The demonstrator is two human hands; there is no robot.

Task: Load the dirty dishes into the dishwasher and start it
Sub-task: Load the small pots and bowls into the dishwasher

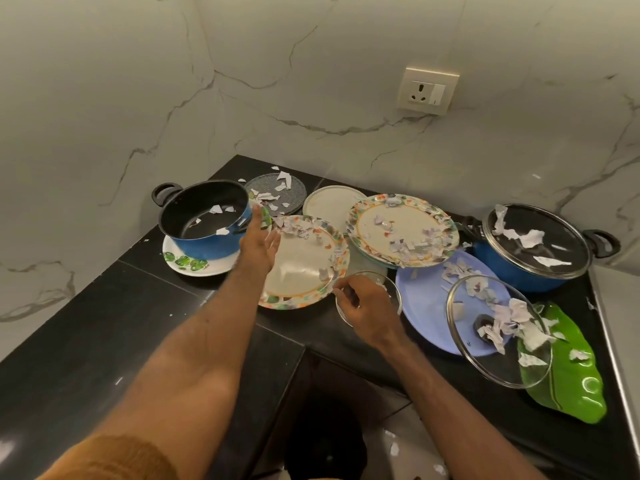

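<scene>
Early going here: every dish is out on the black bench (86,323) and the dishwasher is nowhere in the frame, so nothing looks loaded yet. The right hand (367,308) is down at centre on a small glass bowl (389,287), its fingers (343,293) curled round the bowl's near-left rim, a grip by the look of it. The left hand (258,247) reaches out flat, fingers straight and a little apart, holding nothing. It hangs over the left edge of a floral plate (304,265), just beside the open blue pot (204,223), which sits on a white plate with green leaves (187,263). Paper scraps (405,242) litter nearly everything: a second floral plate (374,209) right of centre, a lilac plate (422,299) with a glass lid (485,358) propped on it, a lidded blue pot (509,271) at far right, and a green leaf-shaped dish (571,379) at lower right. My read — the bowl is the piece in hand, and practically the whole job is left: shed the scraps, carry and rack each piece, then start the machine.
</scene>
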